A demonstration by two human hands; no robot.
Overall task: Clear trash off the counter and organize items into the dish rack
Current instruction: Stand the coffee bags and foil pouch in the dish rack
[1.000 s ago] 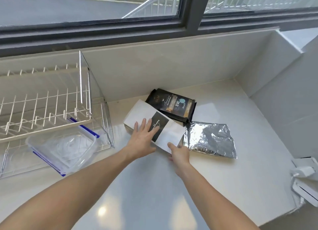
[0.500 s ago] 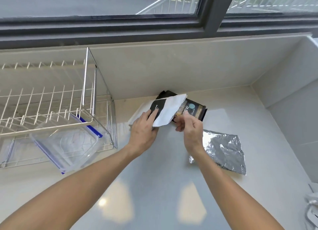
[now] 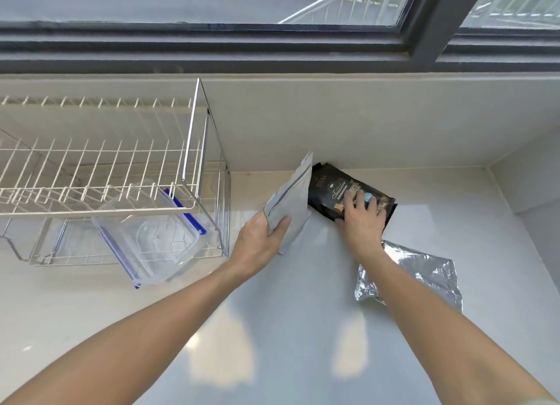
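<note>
- left hand [image 3: 261,238] clamped on flat white paper pouch [image 3: 291,206], lifted off pale surface [image 3: 288,329].
- right hand [image 3: 362,219] spread flat on black glossy bag [image 3: 342,189] near the wall; curl fingers under its edge before lifting.
- crinkled silver foil packet [image 3: 424,271] next.

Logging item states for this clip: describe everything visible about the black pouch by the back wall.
The black pouch is a glossy, flat packet with gold lettering and a small light-blue mark. It lies flat and angled on the counter near the back wall. The right hand rests spread on its near end; whether it grips is unclear. The white pouch in the left hand overlaps its left edge.
</note>
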